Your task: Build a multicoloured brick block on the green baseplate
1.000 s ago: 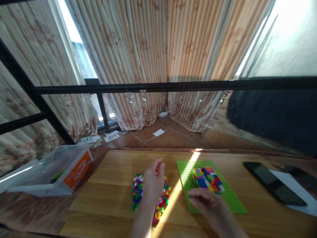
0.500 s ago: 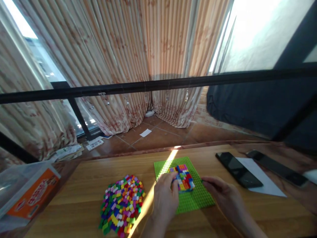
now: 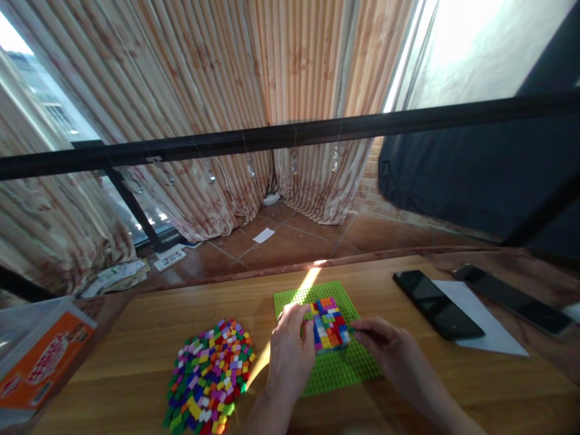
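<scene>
A flat block of small multicoloured toy bricks (image 3: pixel 333 329) is built up on a green studded baseplate (image 3: pixel 342 368). My left hand (image 3: pixel 292 350) lies over the baseplate's left side, fingers curled, with thumb and forefinger close against the block's left edge; whatever is under those fingers is hidden. At the block's right side, my right hand (image 3: pixel 387 344) has thumb and forefinger pinched on a small dark green brick (image 3: pixel 353 328), mostly covered by the fingertips. To the left, loose bricks (image 3: pixel 211 374) of many colours lie in a pile on the wooden table (image 3: pixel 136 356).
A clear plastic box with an orange label (image 3: pixel 49 356) stands at the far left. On the right, a black phone (image 3: pixel 437 305) overlaps a white sheet of paper (image 3: pixel 493 338), with another dark phone (image 3: pixel 512 299) beyond. A dark rail (image 3: pixel 272 138) crosses beyond the table.
My right hand has moved left, from the baseplate's right edge to the block's right side. My left hand stays beside the block. The view has shifted slightly.
</scene>
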Motion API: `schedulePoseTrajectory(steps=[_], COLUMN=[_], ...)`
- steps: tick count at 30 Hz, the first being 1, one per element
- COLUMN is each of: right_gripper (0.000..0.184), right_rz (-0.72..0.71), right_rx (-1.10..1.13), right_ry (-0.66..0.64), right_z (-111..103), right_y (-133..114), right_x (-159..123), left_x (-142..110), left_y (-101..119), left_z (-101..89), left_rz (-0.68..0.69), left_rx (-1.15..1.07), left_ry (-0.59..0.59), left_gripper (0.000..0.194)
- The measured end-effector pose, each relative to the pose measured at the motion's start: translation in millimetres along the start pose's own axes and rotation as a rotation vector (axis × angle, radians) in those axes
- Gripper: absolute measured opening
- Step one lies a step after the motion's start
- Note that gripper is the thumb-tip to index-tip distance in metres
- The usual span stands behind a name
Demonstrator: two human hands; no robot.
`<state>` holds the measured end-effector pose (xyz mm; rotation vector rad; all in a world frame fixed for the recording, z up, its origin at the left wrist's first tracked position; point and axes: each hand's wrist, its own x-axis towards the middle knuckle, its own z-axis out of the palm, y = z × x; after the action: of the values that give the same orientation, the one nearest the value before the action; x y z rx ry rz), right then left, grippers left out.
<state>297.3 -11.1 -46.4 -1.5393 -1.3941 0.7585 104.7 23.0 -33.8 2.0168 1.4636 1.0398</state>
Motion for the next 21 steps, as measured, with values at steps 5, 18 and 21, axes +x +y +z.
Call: schedulePoseTrajectory(steps=[5, 18, 21], right_gripper=[0.02, 0.024, 0.025], right_rz=[0.113, 0.155, 0.146], right_rx=[0.104, 0.255, 0.301], right_ry=[-0.028, -0.013, 0.028], right_z=[1, -2, -8], right_y=[-2, 0, 1], right_x=[0, 5, 10], left_x=[1, 0, -9], left_y=[-1, 2, 16], left_z=[-2.4, -7.8, 9.3], left_rz=[-0.049, -0.166, -0.253], left_rx=[-0.058, -0.08, 0.012], left_ry=[-0.049, -0.295, -0.177], left_gripper=[0.035, 0.081, 0.09])
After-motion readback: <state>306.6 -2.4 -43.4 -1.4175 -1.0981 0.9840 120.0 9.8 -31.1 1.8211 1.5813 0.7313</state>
